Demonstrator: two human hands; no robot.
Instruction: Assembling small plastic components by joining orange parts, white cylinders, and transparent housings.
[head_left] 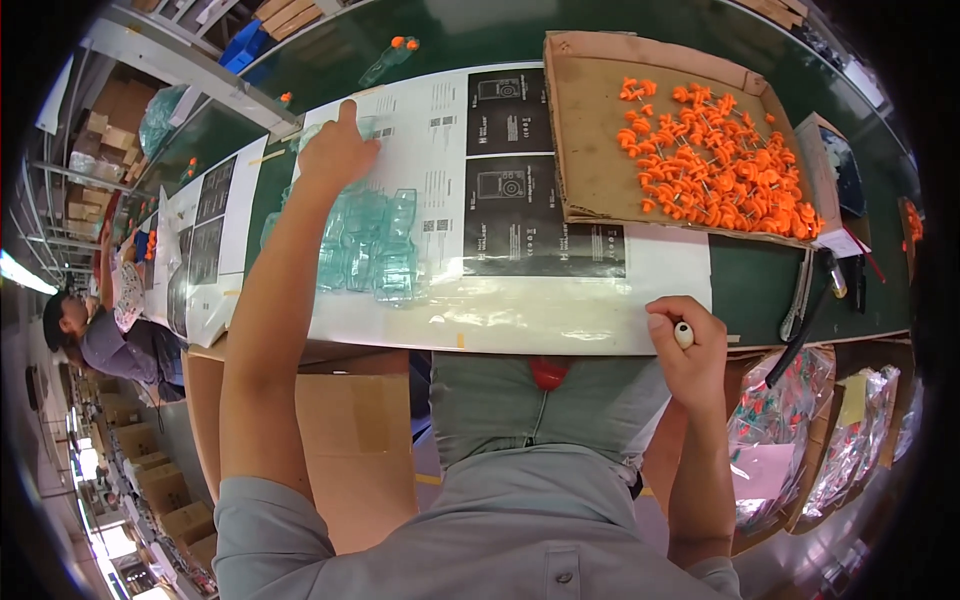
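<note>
My left hand [338,150] reaches to the far end of a group of clear teal plastic pieces [365,245] lying on the white printed sheet [440,315]. Its index finger stretches forward and the thumb stands apart; the other fingers are partly hidden, with some teal plastic beside them. Near the front edge of the table, my right hand [692,350] is closed around a white handle [684,334] with a round end and a dark spot. The rest of that tool is hidden in the fist.
A cardboard tray [600,205] holds many orange plastic parts with metal pins [715,155]. Black cutter-like tools [797,300] lie to its right. Another teal piece with orange parts [390,60] lies farther back. Boxes of bagged parts [780,430] stand below right. A co-worker [120,350] is at far left.
</note>
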